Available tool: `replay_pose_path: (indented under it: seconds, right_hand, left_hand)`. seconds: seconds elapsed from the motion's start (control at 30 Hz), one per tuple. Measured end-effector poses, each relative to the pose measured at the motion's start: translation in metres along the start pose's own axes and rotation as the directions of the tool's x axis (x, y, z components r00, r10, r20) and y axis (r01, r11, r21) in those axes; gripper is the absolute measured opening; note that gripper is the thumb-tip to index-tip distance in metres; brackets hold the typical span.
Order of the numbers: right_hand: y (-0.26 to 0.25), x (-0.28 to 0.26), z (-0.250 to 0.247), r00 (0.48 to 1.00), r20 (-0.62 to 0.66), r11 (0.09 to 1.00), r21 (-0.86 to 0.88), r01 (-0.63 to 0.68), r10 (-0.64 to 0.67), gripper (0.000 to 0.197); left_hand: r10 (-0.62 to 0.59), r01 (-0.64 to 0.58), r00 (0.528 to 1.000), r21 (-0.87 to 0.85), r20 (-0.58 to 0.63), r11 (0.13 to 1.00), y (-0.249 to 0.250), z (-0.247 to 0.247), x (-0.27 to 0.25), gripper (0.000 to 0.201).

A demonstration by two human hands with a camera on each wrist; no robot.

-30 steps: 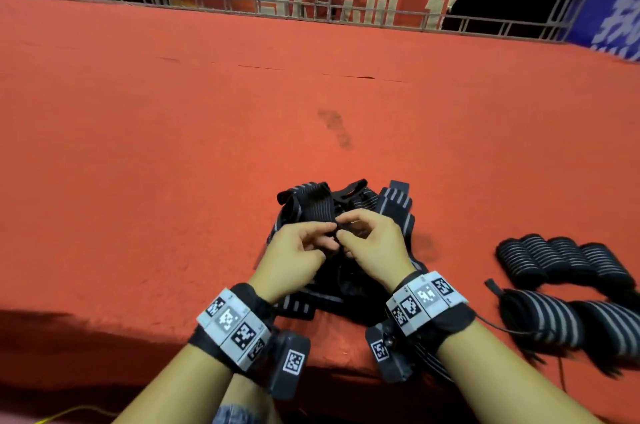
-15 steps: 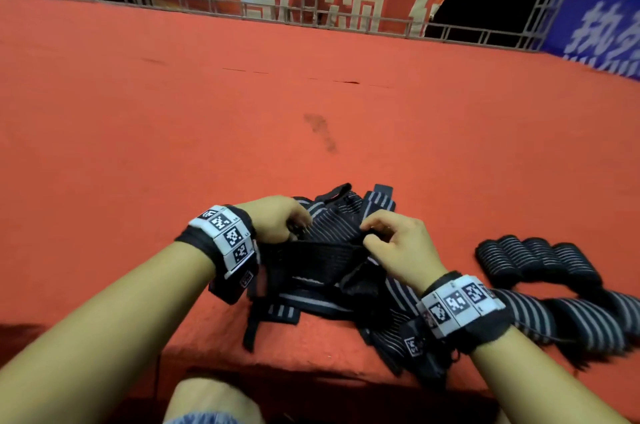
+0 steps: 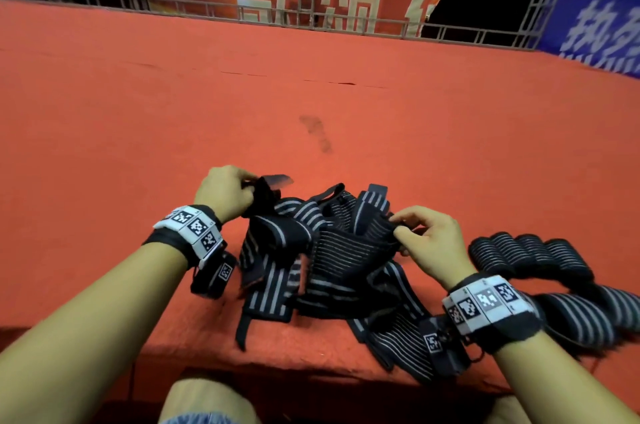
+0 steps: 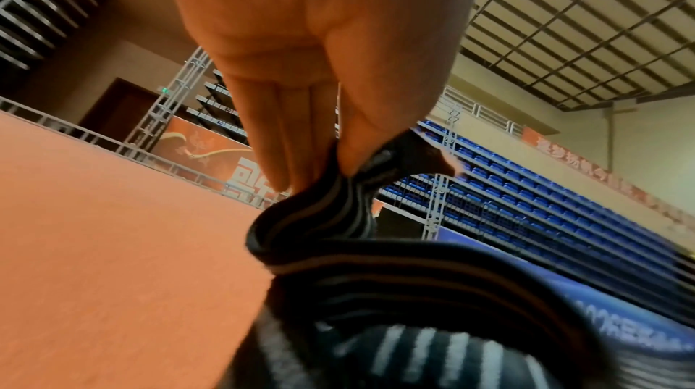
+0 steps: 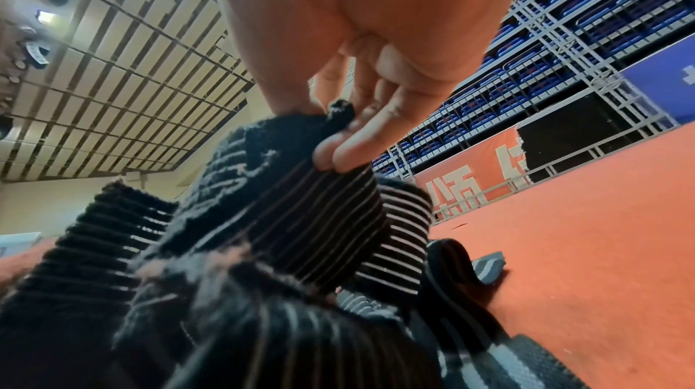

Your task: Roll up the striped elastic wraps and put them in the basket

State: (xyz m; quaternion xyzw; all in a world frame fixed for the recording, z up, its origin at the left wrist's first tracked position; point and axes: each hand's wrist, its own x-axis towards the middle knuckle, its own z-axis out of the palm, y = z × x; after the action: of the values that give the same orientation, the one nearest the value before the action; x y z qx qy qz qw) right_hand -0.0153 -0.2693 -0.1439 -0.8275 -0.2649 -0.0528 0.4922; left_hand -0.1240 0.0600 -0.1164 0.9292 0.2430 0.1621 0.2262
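A tangled pile of black wraps with grey stripes (image 3: 322,264) lies on the red carpeted platform (image 3: 311,105) near its front edge. My left hand (image 3: 225,193) pinches one end of a striped wrap (image 4: 320,211) at the pile's upper left, thumb against fingers. My right hand (image 3: 426,243) pinches a finely striped wrap (image 5: 320,202) at the pile's right side and holds it lifted. Several rolled wraps (image 3: 530,255) lie side by side to the right, with larger rolls (image 3: 581,319) in front of them. No basket is in view.
The platform's front edge (image 3: 277,363) drops off just in front of the pile, above my knee (image 3: 204,403). A metal railing (image 3: 346,22) and banners bound the far side. A dark stain (image 3: 317,133) marks the carpet beyond the pile.
My hands have moved apart. The left hand went up and left, drawing a wrap end out of the pile. The right hand shifted right, still pinching its wrap.
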Motion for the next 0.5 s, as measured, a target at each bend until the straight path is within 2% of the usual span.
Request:
replay_pose_path:
  seconds: [0.1, 0.2, 0.27, 0.33, 0.4, 0.5]
  right_hand:
    - [-0.006, 0.000, -0.001, 1.000, -0.007, 0.999, 0.039, 0.007, -0.007, 0.035]
    - [-0.017, 0.001, 0.002, 0.999, -0.011, 0.996, 0.072, 0.043, -0.042, 0.034]
    - [-0.025, -0.002, 0.006, 0.991, -0.023, 0.990, 0.039, 0.132, -0.132, 0.037]
    - [-0.034, -0.005, 0.011, 0.967, -0.025, 0.967, -0.038, 0.254, -0.255, 0.030]
    - [-0.041, -0.009, 0.013, 0.932, 0.010, 0.928, -0.094, 0.361, -0.362, 0.027]
    - [-0.048, -0.015, 0.018, 0.876, 0.088, 0.867, -0.121, 0.483, -0.475, 0.029]
  left_hand:
    - [0.102, -0.097, 0.991, -0.055, 0.086, 0.994, 0.018, 0.004, -0.007, 0.043]
    - [0.155, -0.126, 0.978, -0.203, 0.136, 0.971, 0.051, 0.009, -0.022, 0.017]
    - [0.169, -0.055, 0.947, -0.383, 0.272, 0.922, 0.077, 0.013, -0.036, 0.037]
    - [0.162, 0.055, 0.910, -0.500, 0.381, 0.864, 0.098, 0.016, -0.044, 0.056]
    - [0.140, 0.133, 0.892, -0.544, 0.430, 0.828, 0.110, 0.017, -0.049, 0.059]
    - [0.127, 0.184, 0.880, -0.574, 0.458, 0.798, 0.114, 0.022, -0.051, 0.049]
